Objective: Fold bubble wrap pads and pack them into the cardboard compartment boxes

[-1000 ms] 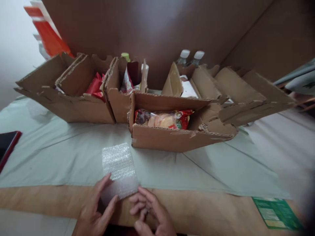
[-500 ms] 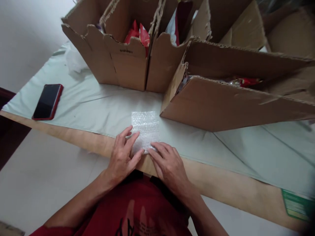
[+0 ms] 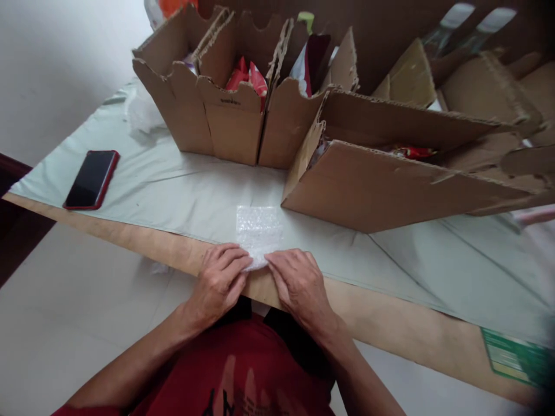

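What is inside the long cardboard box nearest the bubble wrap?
Inside the long cardboard box only a strip of red packaging shows above the front wall. That wall covers the rest of the contents, so what the packaging holds cannot be seen.

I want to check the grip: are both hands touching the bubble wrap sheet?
Touching. The head view shows left hand and right hand pressing their fingers on the near edge of the bubble wrap sheet.

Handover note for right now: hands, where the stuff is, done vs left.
Left hand: fingers curled on the near left edge of the bubble wrap.
Right hand: on its near right edge.
Wrap lies flat on the pale cloth, near end at the table edge, apart from the cardboard boxes.
Phone lies left.
Done: wrap laid out.
Left: nothing on it yet.
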